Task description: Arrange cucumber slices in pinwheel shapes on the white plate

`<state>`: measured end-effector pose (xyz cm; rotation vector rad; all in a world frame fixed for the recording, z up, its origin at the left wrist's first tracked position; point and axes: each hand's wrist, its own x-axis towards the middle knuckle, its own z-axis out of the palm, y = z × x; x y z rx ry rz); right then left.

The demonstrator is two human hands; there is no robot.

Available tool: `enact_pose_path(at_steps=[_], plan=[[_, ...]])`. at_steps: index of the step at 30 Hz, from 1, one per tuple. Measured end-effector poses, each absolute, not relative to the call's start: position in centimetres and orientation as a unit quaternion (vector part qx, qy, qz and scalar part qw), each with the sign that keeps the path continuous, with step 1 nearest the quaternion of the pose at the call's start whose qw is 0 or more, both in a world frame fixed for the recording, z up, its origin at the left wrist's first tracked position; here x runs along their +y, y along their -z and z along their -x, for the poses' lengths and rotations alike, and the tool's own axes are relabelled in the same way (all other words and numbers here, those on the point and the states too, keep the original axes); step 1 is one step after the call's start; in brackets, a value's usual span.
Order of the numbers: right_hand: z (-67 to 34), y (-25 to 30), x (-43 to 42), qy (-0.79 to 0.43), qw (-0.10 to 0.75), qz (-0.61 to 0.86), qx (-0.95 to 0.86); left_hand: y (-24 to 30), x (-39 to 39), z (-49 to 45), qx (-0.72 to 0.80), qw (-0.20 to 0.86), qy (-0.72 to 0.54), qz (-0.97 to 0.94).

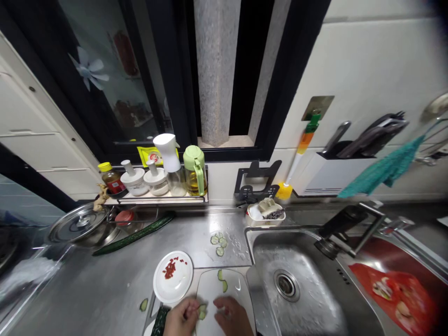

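Board: white, smooth cutting board point(224, 289) lies on the near steel table point(105, 284), long axis near-to-far.
Left hand: left hand point(182, 319), fingers pinching a thin green cucumber slice point(202, 311) at the board's near edge.
Right hand: right hand point(233, 317) rests flat on the board, fingers loosely curled, grasping nothing.
Cucumber: long dark cucumber point(135, 234) lies far left, pointing right and away.
Plate: round white plate point(173, 276) with red bits, left of the board.

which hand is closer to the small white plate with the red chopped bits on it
Left. The left hand sits just below the small round white plate with red chopped bits, near its lower rim. The right hand is farther off to the right, on the white cutting board.
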<state>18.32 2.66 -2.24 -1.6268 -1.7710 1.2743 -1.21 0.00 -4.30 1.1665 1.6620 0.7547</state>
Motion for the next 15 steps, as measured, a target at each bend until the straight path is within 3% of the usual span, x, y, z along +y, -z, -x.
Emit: enact_pose_path(at_steps=[4,15], plan=[[-17.7,0.8,3.8,-0.550,0.237,0.581,-0.551,3.3,1.1,-0.7,0.591,0.593,-0.348,-0.422],[-19.8,-0.9,4.1,-0.558,0.261,0.554,-0.560,4.2,1.1,-4.4,0.558,0.760,-0.305,-0.131]])
